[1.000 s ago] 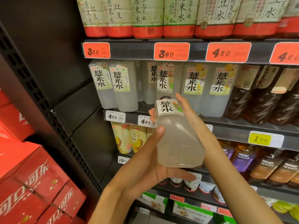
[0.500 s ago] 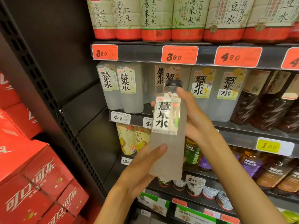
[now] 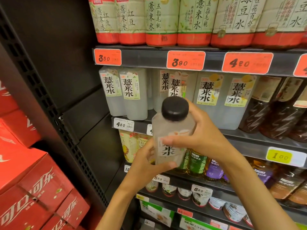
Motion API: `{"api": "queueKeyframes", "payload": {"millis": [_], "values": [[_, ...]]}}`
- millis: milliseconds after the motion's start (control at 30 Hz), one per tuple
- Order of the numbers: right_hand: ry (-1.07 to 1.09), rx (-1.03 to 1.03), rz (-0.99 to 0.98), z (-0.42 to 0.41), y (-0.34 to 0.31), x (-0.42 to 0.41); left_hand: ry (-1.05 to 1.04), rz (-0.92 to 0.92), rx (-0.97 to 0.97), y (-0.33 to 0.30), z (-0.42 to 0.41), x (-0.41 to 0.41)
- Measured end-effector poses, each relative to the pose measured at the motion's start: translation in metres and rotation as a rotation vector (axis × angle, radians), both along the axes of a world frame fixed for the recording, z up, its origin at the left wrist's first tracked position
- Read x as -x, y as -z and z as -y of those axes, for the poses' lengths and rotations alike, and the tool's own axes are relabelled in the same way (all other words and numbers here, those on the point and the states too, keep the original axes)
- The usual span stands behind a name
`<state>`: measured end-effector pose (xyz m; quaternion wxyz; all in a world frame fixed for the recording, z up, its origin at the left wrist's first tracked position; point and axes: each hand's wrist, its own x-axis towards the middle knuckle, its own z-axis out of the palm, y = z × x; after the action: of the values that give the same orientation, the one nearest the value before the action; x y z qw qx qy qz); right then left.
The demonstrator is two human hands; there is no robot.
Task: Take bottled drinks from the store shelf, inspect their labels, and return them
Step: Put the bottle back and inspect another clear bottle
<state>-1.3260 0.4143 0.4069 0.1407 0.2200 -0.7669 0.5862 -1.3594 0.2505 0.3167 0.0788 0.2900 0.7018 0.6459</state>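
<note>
We held a clear square plastic bottle of cloudy pale drink with a black round cap [image 3: 172,130] in both hands, tilted so the cap leaned toward us, in front of the dark metal store shelf [image 3: 207,70]. Our right hand [image 3: 199,138] gripped the bottle's upper part, thumb lying across the label and fingers curled round the far side. Our left hand [image 3: 144,165] cupped the bottle's base, thumb curled under its front bottom edge.

Behind the bottle stood a row of matching cloudy bottles with white labels [image 3: 132,93], and right of the bottle dark brown tea bottles [image 3: 274,110]. Above the bottle sat red-bottomed bottles with pale green labels [image 3: 161,22]. Below and right of the bottle we saw green-labelled tea bottles [image 3: 194,161]; left of the bottle, red cardboard cola cartons [image 3: 33,188] were stacked.

The bottle's label showed "水"; the thumb covered the characters above it. Shelf bottles behind read "薏米水". Orange price tags [image 3: 186,60] above the bottle read 350, 390, 420; a white tag [image 3: 123,124] left of it read 450; a yellow tag [image 3: 280,156] to its right read 100. The cartons' white script was cut off by the frame edge.

The small print on the labels was too blurred to read. The bottle and hands hid the shelf tags straight behind them.
</note>
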Motion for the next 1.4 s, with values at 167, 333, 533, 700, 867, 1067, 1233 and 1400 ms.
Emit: {"api": "queueKeyframes", "payload": {"millis": [167, 333, 533, 700, 867, 1067, 1233, 1400], "values": [[0.072, 0.084, 0.001, 0.007, 0.008, 0.012, -0.097, 0.024, -0.045, 0.006, 0.001, 0.008], [0.127, 0.378, 0.234, 0.016, 0.016, 0.044, -0.323, -0.132, 0.141, 0.013, -0.019, -0.004], [0.234, 0.436, 0.307, 0.034, 0.016, 0.076, -0.503, -0.151, 0.005, 0.006, -0.026, 0.019], [0.423, 0.135, 0.123, 0.041, 0.010, 0.081, -0.521, -0.177, -0.070, -0.003, -0.027, 0.040], [0.712, 0.036, -0.190, 0.016, 0.013, 0.067, -0.579, -0.248, -0.032, -0.004, -0.032, 0.057], [1.004, -0.224, -0.403, -0.011, 0.011, 0.074, -0.611, -0.235, -0.074, -0.004, -0.046, 0.068], [1.326, -0.637, -0.565, -0.012, 0.005, 0.091, -0.640, -0.283, -0.081, -0.008, -0.054, 0.072], [1.426, -0.838, -0.532, -0.014, -0.001, 0.102, -0.683, -0.294, -0.092, -0.010, -0.065, 0.076]]}}
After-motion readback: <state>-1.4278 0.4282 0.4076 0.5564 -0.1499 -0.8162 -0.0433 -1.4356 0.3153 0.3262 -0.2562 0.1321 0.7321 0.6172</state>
